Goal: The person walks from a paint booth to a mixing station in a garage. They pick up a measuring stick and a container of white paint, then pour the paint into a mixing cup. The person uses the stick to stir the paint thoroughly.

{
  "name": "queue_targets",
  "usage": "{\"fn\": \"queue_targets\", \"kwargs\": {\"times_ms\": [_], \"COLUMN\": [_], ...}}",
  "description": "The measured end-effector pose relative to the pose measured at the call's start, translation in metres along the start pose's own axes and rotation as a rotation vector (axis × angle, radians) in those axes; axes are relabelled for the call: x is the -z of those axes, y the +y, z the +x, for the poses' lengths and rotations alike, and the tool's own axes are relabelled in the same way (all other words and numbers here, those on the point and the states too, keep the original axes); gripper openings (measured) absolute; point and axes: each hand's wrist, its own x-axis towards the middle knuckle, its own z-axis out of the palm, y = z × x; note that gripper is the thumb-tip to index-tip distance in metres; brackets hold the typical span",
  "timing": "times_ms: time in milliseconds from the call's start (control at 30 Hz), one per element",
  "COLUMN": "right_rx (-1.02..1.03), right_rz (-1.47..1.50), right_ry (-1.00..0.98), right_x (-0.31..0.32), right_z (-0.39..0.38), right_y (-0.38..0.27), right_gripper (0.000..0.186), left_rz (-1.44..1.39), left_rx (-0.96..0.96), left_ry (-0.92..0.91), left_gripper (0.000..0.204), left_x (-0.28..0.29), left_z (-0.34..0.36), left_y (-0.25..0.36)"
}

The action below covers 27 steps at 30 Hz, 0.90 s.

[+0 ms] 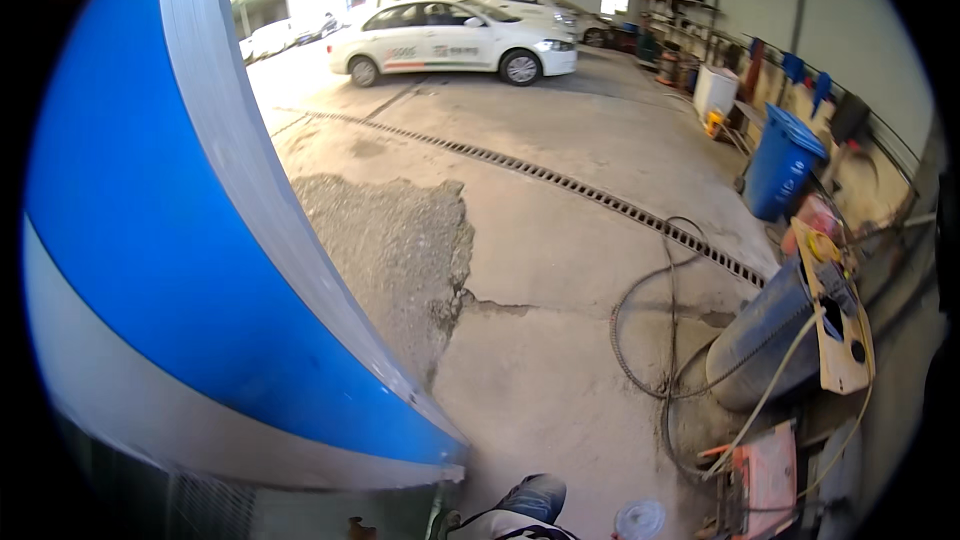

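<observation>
At the lower edge of the view, a see-through round lid, perhaps the top of a cup, lies just right of the person's jeans-clad leg; its outline is circular, so no long axis can be read, and I cannot tell whether it rests on the concrete floor or is held above it. The left hand and right hand cannot be made out, so whether either is wide, narrow or holding something I cannot tell; by side alone, the right seems nearer the lid. Leftward, a blue and silver panel slants down, its lower corner near the leg, limiting room there. Rightward stands a red-orange machine, then a looped black hose beside a blue-grey drum. Between panel and hose, the widest room runs past a gravel patch to the drain grating, with 1 white sedan beyond.
</observation>
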Motion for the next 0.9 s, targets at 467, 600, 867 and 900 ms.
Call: {"fn": "queue_targets", "kwargs": {"times_ms": [467,600,867,900], "right_rx": [0.148,0.153,0.169,0.176], "right_rz": [-0.499,-0.630,-0.846,-0.887], "right_ry": [-0.321,-0.357,-0.487,-0.502], "right_x": [0.083,0.081,-0.030,-0.046], "right_z": [0.247,0.309,0.448,0.468], "right_y": [-0.268,-0.374,-0.554,-0.577], "right_gripper": [0.023,0.021,0.018,0.018], "left_rz": [-0.518,-0.711,-0.851,-0.840], "left_rx": [0.209,0.330,0.269,0.258], "left_ry": [0.043,0.101,0.336,0.379], "left_gripper": [0.055,0.055,0.056,0.055], "left_x": [-0.215,-0.223,-0.112,-0.093], "left_z": [0.002,0.014,0.118,0.141], "left_y": [0.175,0.205,0.315,0.334]}}
